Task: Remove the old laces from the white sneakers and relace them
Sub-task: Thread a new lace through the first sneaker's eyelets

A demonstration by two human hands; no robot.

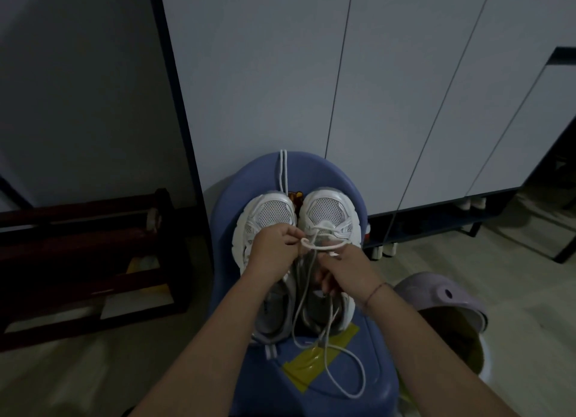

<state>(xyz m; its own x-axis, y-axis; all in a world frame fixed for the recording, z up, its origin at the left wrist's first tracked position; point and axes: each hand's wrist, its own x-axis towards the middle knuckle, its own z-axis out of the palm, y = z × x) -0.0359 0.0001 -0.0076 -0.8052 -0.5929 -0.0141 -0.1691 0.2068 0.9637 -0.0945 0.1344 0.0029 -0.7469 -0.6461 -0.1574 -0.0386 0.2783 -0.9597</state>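
Two white sneakers stand side by side, toes away from me, on a blue plastic stool [314, 173]. The left sneaker [268, 217] has no lace showing in its upper eyelets. On the right sneaker [330, 212] a white lace [324, 245] crosses the lower eyelets. My left hand [274, 248] pinches one strand of that lace at its loop. My right hand [349, 270] pinches the other strand near its tip. The lace's loose tail [346, 373] trails down over the stool's front. A second white lace [283, 170] lies beyond the left sneaker's toe.
Yellow tape [314, 363] is stuck on the stool's front. White cabinet doors [343, 73] rise right behind the stool. A dark wooden shoe rack [87, 260] stands at the left. A lilac clog [442, 295] lies on the floor at the right.
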